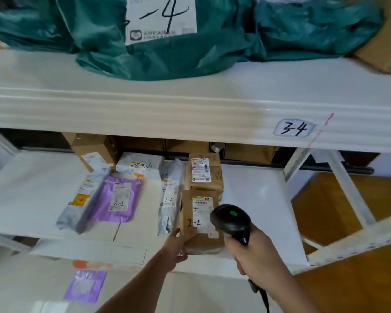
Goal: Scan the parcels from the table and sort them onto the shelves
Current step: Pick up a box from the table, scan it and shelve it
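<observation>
Parcel (201, 222) marked 2-4 (small stiff carton, likely light) sits at shelf (257, 199) near edge; left hand (178, 245) grips its near-left corner. Right hand (255, 256) clasps scanner (231, 221).

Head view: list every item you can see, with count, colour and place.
Green bags: at least two, teal, upper shelf.
Shelf tag: one, white, marked 3-4, upper shelf edge.
Brown box: one, marked 2-4, lower shelf front.
Second brown box: one, just behind it.
Purple mailer: one, lower shelf.
Grey mailers: several, lower shelf.
Purple pouch: one, below the shelf.
Scanner: one, black, green light.
Left hand: fingers holding the 2-4 box.
Right hand: gripping the scanner.
</observation>
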`<state>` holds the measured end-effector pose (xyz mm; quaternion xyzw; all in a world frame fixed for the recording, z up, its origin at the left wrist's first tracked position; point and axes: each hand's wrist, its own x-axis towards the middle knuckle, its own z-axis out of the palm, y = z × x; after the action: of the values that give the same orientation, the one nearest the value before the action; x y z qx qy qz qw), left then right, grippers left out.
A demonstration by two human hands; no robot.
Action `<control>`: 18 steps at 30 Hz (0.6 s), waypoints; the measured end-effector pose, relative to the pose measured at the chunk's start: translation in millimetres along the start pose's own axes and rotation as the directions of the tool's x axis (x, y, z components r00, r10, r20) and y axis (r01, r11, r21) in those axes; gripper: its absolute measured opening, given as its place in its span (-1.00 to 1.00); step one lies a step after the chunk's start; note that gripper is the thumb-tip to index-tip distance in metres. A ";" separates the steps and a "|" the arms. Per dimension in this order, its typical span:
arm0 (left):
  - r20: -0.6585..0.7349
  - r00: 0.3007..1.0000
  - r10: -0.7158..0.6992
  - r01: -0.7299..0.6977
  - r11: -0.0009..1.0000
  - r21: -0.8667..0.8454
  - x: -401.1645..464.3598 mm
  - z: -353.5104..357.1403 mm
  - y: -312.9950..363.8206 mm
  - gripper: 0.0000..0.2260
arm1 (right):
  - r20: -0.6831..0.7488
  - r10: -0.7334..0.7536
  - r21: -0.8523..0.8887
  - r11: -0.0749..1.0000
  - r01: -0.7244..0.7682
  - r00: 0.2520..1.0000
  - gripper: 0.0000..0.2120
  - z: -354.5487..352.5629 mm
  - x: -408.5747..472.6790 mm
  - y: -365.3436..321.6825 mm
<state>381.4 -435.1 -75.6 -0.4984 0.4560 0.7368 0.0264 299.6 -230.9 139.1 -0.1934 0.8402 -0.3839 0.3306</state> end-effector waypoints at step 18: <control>-0.187 0.970 0.153 -0.150 0.988 0.030 -21.3 -11.2 6.3 -0.54 | -0.054 0.003 0.022 1.000 -0.002 0.999 -0.95 2.5 -36.2 3.0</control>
<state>397.0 -437.7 -56.3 -0.5298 0.4989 0.6824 -0.0693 326.7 -209.3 150.3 -0.1780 0.8449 -0.3978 0.3103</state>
